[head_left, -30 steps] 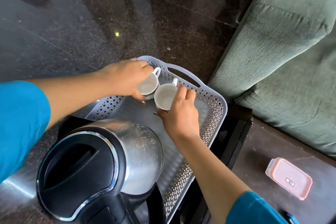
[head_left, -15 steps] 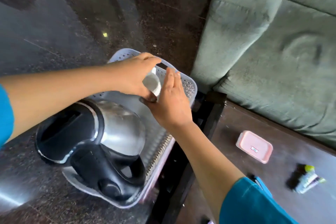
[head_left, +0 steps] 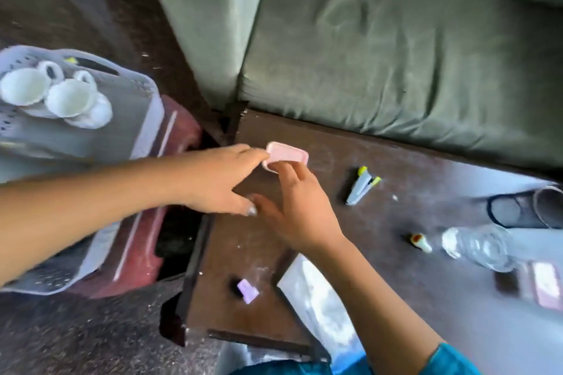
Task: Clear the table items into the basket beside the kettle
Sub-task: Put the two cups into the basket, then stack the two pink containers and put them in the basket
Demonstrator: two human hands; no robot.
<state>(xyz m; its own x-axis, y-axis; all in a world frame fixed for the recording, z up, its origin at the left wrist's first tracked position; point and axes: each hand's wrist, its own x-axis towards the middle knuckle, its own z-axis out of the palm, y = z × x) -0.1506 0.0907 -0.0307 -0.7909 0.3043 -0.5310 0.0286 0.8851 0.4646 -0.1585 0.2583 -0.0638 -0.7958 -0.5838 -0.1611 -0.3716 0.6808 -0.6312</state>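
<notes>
A small pink lidded box (head_left: 289,154) lies near the far left corner of the dark wooden table (head_left: 396,268). My left hand (head_left: 219,183) reaches across with its fingertips touching the box's left edge and its thumb spread wide. My right hand (head_left: 301,207) has its fingertips on the box's near edge, fingers apart. Neither hand has closed around the box. The grey perforated basket (head_left: 146,128) is at the left, with two white cups (head_left: 68,97) on saucers inside. The kettle is out of view.
On the table lie two yellow-capped markers (head_left: 362,184), a purple block (head_left: 247,291), a white sheet (head_left: 316,298), a clear bottle (head_left: 478,248), a tipped mesh holder (head_left: 524,207) and a small capped item (head_left: 420,242). The basket rests on a red stool (head_left: 143,256). A green sofa (head_left: 396,55) borders the table's far edge.
Both hands let go of the cups in the basket and moved right to the pink box on the table. My view swung right, so the kettle left the frame.
</notes>
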